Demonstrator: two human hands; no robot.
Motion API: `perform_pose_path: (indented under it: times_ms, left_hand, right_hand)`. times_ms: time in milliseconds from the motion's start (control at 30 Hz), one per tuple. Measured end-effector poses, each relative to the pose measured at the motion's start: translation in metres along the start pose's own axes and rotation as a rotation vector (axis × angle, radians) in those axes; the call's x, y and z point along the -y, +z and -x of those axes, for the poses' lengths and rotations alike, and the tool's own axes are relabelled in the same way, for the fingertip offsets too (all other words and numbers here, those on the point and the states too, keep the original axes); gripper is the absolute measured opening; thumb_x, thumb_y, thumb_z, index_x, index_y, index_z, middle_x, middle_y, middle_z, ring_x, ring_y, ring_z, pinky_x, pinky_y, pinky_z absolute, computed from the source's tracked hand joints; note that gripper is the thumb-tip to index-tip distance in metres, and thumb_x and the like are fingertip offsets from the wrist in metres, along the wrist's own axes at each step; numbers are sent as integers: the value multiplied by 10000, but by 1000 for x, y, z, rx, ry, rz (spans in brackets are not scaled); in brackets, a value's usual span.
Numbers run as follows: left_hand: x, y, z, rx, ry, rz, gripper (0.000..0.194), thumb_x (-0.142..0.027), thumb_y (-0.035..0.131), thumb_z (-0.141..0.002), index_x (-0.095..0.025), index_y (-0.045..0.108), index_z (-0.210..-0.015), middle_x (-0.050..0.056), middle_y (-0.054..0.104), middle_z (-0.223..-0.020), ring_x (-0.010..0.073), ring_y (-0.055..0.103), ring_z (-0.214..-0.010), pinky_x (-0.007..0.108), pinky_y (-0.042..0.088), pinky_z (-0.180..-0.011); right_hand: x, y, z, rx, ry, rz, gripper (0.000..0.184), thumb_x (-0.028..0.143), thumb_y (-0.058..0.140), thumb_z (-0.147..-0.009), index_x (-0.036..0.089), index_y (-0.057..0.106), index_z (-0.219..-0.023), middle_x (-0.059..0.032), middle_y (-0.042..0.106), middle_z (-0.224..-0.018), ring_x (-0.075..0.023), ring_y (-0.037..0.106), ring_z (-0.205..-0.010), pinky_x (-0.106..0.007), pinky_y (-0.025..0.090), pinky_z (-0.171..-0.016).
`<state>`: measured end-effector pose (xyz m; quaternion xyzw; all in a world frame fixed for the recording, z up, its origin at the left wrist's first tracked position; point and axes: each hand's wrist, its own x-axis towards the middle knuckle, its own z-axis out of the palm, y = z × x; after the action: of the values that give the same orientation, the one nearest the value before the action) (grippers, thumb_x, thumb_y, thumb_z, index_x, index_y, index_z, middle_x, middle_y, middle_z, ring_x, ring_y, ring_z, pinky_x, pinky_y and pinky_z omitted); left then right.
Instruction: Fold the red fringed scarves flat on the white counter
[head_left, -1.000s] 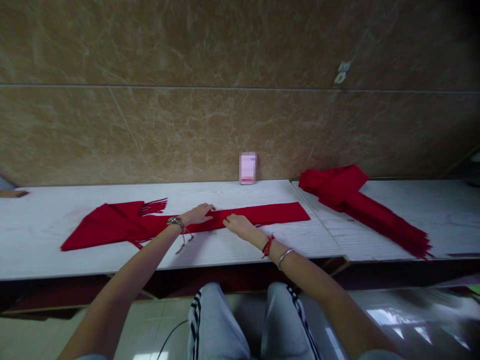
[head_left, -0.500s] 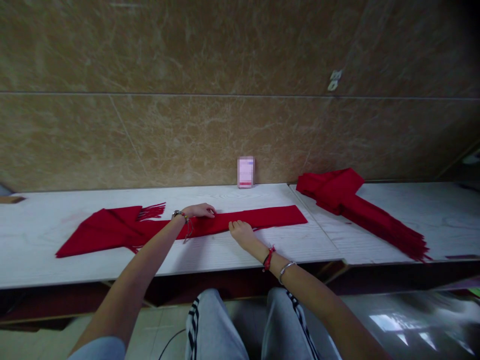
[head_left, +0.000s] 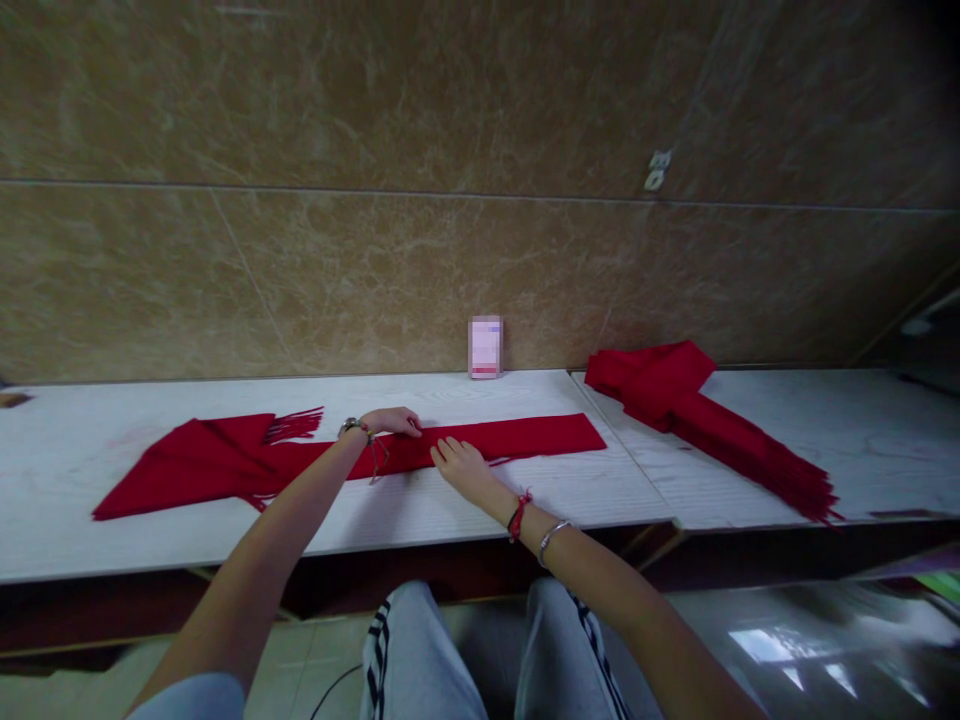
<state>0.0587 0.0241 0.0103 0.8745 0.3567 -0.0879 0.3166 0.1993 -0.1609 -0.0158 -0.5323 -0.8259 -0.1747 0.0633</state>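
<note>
A red fringed scarf (head_left: 525, 437) lies lengthwise on the white tabletop. Its right part is a narrow flat strip; its left part is folded over at a slant, with tassels showing along both edges. My left hand (head_left: 394, 421) is at the far edge of the strip, its bent fingers and thumb closed on the cloth. Close by on the right, my right hand (head_left: 463, 468) rests on the near edge, fingers stretched out and slightly apart on the fabric. My left forearm covers part of the scarf.
Another red scarf (head_left: 675, 400) lies loosely folded at the right, its fringe toward the front edge. A small pink and white blurred card or box (head_left: 485, 347) stands against the marble-patterned wall (head_left: 337, 270). A seam crosses the white tabletop (head_left: 525, 500) between the two scarves.
My right hand has shifted left along the near edge, and its fingers have gone from curled to spread on the cloth. My left hand stays nearly in place. The view has shifted slightly.
</note>
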Motion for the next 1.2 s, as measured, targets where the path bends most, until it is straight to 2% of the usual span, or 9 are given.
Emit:
perform_pose_path:
  times_ms: [200,400,500,600,700,833,1000,1100,1200]
  left_hand:
    - [22,-6,22,2,-47,3,356,-460,626,-561,-161,643,-752,-30,566,-570,101,435,-557,208,315,-515]
    - [21,-1,18,-2,-62,41,343,-481,597,-584,-144,611,-650,-42,479,-491,87,351,-499,224,255,-481]
    - [17,-1,19,-39,-50,77,350,-473,614,-580,-138,616,-682,-40,501,-518,90,365,-516,225,262,-492]
    - [12,-5,26,-83,-29,130,383,-496,598,-607,-133,615,-728,-21,560,-593,102,423,-562,224,310,-525]
    - [-3,-16,31,-151,57,344,403,-516,596,-621,-132,608,-742,2,600,-665,119,487,-619,230,369,-575]
    - [-52,-47,23,-257,166,643,330,-419,704,-555,-138,604,-698,-14,598,-641,110,512,-602,227,394,-593]
    - [-147,-74,-15,-208,358,676,242,-323,675,-657,-126,617,-786,14,635,-726,111,561,-638,249,432,-653]
    - [-203,-62,-49,-266,422,419,245,-319,595,-751,-115,619,-884,43,654,-793,130,588,-699,272,452,-699]
    - [-243,-25,-81,-363,399,34,341,-331,492,-828,-104,576,-1068,86,650,-967,160,596,-836,288,452,-773]
  right_hand:
    - [14,-1,-25,181,-36,-50,183,66,418,-849,77,558,-966,-160,641,-892,-207,607,-833,-300,467,-650]
    - [20,2,-28,22,-35,-16,199,101,405,-862,77,564,-979,-157,624,-943,-235,561,-903,-348,451,-717]
    - [23,3,-28,51,-40,-22,211,81,402,-852,54,565,-982,-169,625,-927,-234,565,-894,-343,459,-721]
    - [23,-3,-27,89,52,-47,290,66,370,-853,30,517,-1101,-197,614,-968,-224,593,-864,-332,489,-685]
    - [14,-16,-25,34,192,-123,428,58,325,-855,96,412,-1272,-201,550,-1148,-205,603,-907,-318,517,-697]
    - [-24,-44,-21,-197,355,-337,552,25,300,-820,211,381,-1333,-111,497,-1274,-176,551,-1046,-308,490,-848]
    - [-106,-75,10,-499,384,-449,503,27,277,-809,155,513,-1234,-87,563,-1210,-159,492,-1128,-330,384,-996]
    - [-156,-70,50,-543,419,-399,500,24,296,-791,165,544,-1202,-73,579,-1195,-159,497,-1131,-356,368,-1012]
    - [-192,-40,95,-500,474,-345,509,18,310,-769,151,546,-1200,-94,568,-1211,-180,498,-1139,-383,373,-1008]
